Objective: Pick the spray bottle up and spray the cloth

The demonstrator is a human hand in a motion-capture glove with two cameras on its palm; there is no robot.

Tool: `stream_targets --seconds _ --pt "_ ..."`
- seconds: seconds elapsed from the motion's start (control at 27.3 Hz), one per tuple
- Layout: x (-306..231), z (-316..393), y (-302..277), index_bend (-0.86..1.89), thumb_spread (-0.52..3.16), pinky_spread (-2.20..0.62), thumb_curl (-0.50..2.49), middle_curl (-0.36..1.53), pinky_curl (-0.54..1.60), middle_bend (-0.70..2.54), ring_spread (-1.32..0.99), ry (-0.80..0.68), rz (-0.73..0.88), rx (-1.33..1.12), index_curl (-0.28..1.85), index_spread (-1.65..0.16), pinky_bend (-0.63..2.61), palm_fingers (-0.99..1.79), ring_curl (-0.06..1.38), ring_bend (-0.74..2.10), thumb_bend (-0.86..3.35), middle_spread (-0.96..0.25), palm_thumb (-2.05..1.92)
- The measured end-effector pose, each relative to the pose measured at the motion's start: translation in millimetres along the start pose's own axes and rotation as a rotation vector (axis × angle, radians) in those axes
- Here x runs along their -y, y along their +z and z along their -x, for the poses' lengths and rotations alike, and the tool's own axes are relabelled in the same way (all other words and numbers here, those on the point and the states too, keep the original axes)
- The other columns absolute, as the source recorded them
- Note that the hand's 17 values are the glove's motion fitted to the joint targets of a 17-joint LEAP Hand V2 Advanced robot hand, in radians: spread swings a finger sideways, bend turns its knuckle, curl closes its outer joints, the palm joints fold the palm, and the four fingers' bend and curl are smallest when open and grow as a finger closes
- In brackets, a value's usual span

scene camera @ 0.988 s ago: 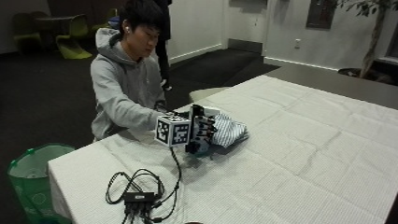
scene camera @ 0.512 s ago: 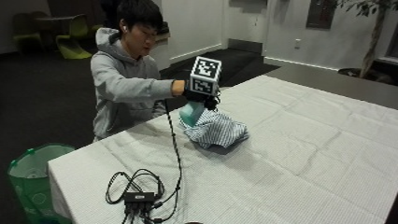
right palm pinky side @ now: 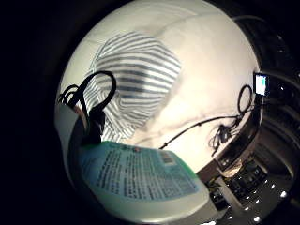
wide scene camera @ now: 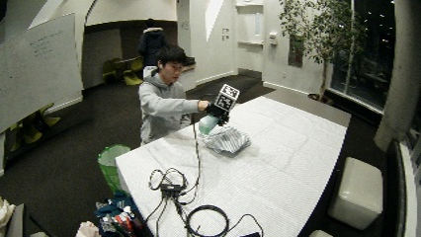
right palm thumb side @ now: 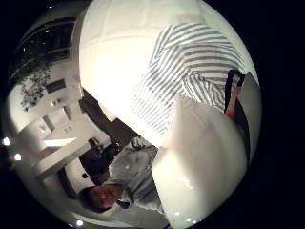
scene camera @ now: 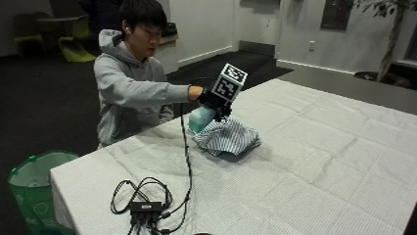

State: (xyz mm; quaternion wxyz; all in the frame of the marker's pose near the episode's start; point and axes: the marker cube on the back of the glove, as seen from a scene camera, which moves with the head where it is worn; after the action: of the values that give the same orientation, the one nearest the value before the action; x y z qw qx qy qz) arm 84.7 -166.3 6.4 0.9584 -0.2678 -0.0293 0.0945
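Green plastic catches our eye first at the table's left: a bin point(scene camera: 33, 183) stands on the floor at about 8 o'clock from the person. On the white tablecloth point(scene camera: 312, 166) near that edge we see a small black box with looped cables point(scene camera: 145, 208). Moving right, the gloved right hand point(scene camera: 214, 100) is raised above the table with its fingers curled round the spray bottle point(scene camera: 200, 119), whose pale teal body hangs below the glove, tilted. Directly under and at roughly 4 o'clock from the bottle lies the striped cloth point(scene camera: 226, 138), bunched in a heap on the tablecloth. From the palm views we find the bottle's printed label point(right palm pinky side: 140, 176) close against the palm, with the striped cloth beyond it. We cannot tell whether the bottle touches the cloth.
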Motion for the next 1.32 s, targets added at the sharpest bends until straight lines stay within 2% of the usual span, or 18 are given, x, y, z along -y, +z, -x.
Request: stream_targets --seconds 0.26,0.7,0.99,1.17,1.32 --pt "3.9 5.7 17.0 0.55 0.08 -0.27 0.67 0.52 0.40 0.70 -0.16 -0.004 0.027 -0.027 0.53 -0.18 0.36 1.38 0.46 0.60 -0.03 -0.07 0.96" --pt "-23.5 27.2 -28.8 0.54 0.06 -0.27 0.69 0.52 0.41 0.71 -0.16 0.028 -0.052 -0.102 0.55 -0.18 0.35 1.38 0.46 0.60 -0.03 -0.07 0.96" --pt "-0.7 32.3 11.2 0.54 0.06 -0.27 0.69 0.52 0.42 0.71 -0.16 0.008 0.017 -0.113 0.55 -0.18 0.35 1.38 0.47 0.60 -0.03 -0.07 0.96" --pt "-0.9 46.9 17.0 0.54 0.05 -0.27 0.70 0.52 0.42 0.71 -0.16 -0.065 -0.012 -0.018 0.55 -0.18 0.35 1.38 0.47 0.60 -0.03 -0.07 0.96" --pt "-16.7 80.2 -6.8 0.54 0.05 -0.27 0.70 0.52 0.42 0.71 -0.16 -0.248 -0.146 0.236 0.56 -0.18 0.35 1.38 0.47 0.59 -0.03 -0.06 0.96"
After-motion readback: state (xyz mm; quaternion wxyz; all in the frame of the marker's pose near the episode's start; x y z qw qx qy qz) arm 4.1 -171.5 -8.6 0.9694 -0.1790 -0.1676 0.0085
